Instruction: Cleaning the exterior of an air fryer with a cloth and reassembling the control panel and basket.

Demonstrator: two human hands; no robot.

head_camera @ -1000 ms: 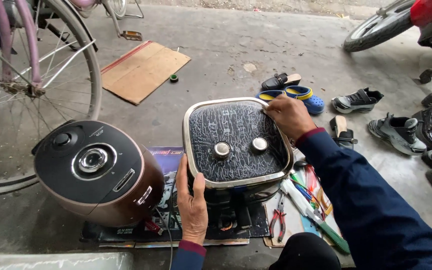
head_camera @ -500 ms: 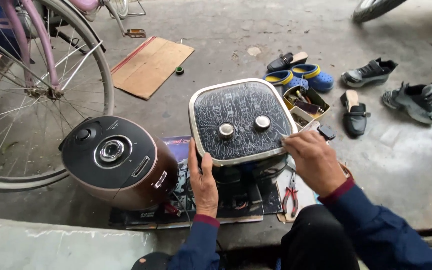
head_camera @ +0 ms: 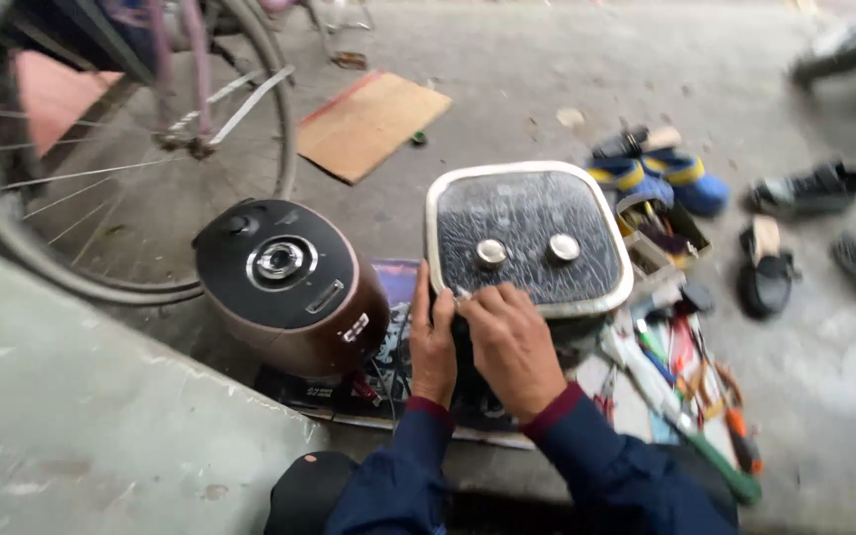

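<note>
Two hands at frame centre: left hand (head_camera: 433,342) clasps square cooker (head_camera: 529,238) rim; right hand (head_camera: 512,342) pinches its near edge, beside round cooker (head_camera: 289,287).

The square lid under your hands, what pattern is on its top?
The square lid is black with a fine pale crackle-like pattern, a light rim and two silver knobs. Head view shows it.

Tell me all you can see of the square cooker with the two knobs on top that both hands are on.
The square cooker stands on the ground beside a round brown cooker. Its top is dark and patterned with a pale metallic rim and rounded corners, and carries two round silver knobs side by side. The left hand presses its near left side; the right hand lies over the near edge, fingertips at the rim. Its lower body is mostly hidden. Tools lie to its right.
</note>
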